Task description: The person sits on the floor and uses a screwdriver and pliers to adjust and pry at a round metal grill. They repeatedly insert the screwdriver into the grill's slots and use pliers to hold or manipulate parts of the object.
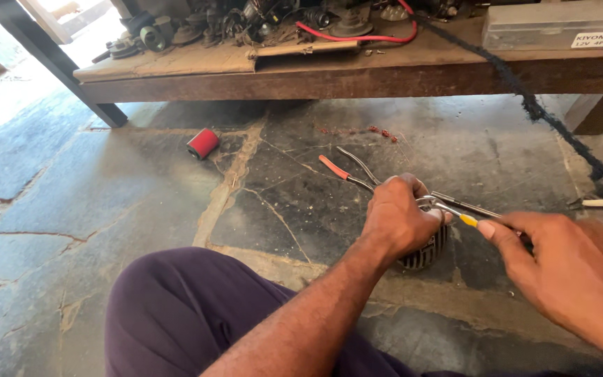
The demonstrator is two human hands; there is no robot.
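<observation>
My left hand (pixel 400 222) curls around a ribbed metal motor part (pixel 427 253) resting on the stone floor (pixel 141 202). My right hand (pixel 560 269) pinches a yellow-tipped screwdriver (pixel 455 211); I should brace the part firmly, keeping the tip seated.

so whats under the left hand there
A round ribbed dark metal part sits under the left hand, standing on the stone floor. Only its lower edge shows; the top is covered by the fingers.

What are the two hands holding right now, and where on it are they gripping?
The left hand grips the ribbed round metal part from above. The right hand holds a yellow-tipped screwdriver by its handle end.
</observation>
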